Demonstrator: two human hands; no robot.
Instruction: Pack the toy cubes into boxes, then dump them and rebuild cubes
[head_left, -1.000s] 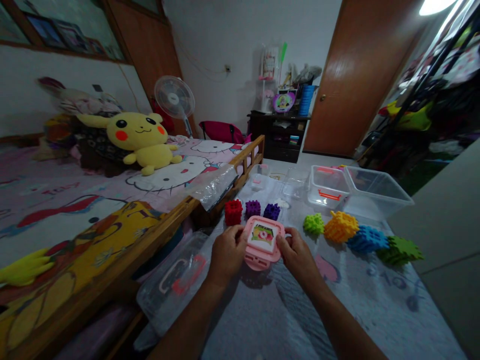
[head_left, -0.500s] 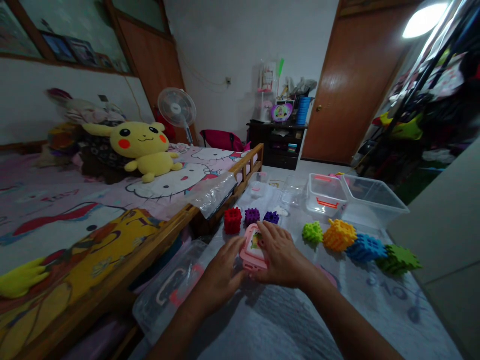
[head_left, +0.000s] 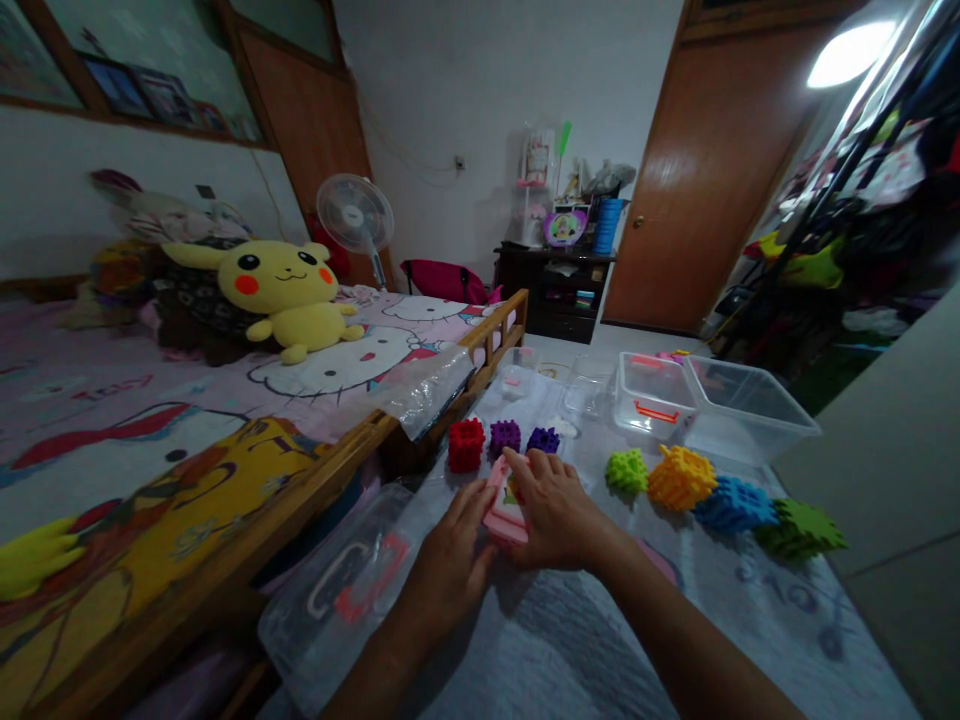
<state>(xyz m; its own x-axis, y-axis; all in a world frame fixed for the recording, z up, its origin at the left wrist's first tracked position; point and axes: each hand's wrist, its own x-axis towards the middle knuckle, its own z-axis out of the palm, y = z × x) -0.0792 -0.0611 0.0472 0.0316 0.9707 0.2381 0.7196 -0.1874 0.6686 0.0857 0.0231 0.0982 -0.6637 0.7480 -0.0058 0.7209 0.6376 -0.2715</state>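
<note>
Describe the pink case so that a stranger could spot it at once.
Find the bed's wooden rail, then the pale cloth to its right. There, the pink case is held between the left hand and right hand. Unlike the knobbly red cube and purple cubes just beyond, it has a printed label.

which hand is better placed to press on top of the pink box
Probably the right hand: it reaches partly over the top of the pink box, whereas the left hand is at the box's left side.
</note>
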